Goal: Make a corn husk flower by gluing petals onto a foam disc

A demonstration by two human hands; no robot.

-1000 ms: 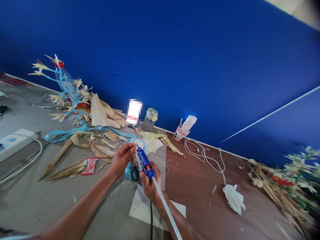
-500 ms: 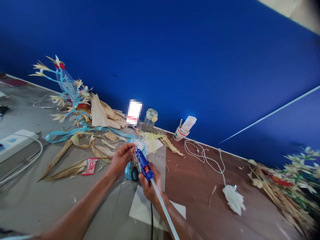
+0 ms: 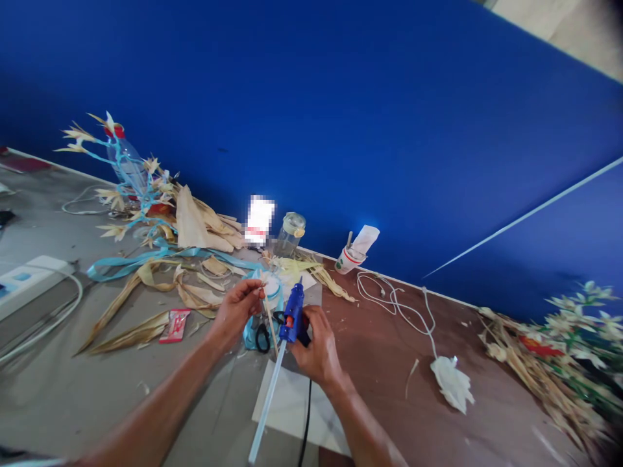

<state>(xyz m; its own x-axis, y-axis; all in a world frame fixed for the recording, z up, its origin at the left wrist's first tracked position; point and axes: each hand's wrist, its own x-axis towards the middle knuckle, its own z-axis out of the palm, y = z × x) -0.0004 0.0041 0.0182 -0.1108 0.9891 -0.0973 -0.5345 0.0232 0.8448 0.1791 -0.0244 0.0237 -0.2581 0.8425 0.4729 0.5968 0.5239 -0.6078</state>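
My right hand (image 3: 316, 344) is wrapped round a blue hot glue gun (image 3: 293, 313), its nozzle pointing up and away from me. A long translucent glue stick (image 3: 267, 408) sticks out of its back end. Between thumb and fingertips, my left hand (image 3: 241, 305) pinches a thin pale strip (image 3: 271, 321), which looks like dried husk and hangs downward. Just beneath lie black-handled scissors (image 3: 263, 338) on a light blue bag or ribbon (image 3: 250, 334). White paper (image 3: 280, 402) lies under the glue gun.
Dried husks (image 3: 182, 285), blue ribbon (image 3: 117, 264) and a red wrapper (image 3: 174, 325) are spread at left near a power strip (image 3: 32, 285). A jar (image 3: 291, 233), a paper cup (image 3: 348, 261) and a white cable (image 3: 413, 327) stand or lie along the blue wall. Husk flowers (image 3: 584, 324) sit far right.
My right hand has drawn the glue gun rightward, away from my left fingertips, and turned it more upright. The pale strip now shows plainly in my left hand, which has barely moved.
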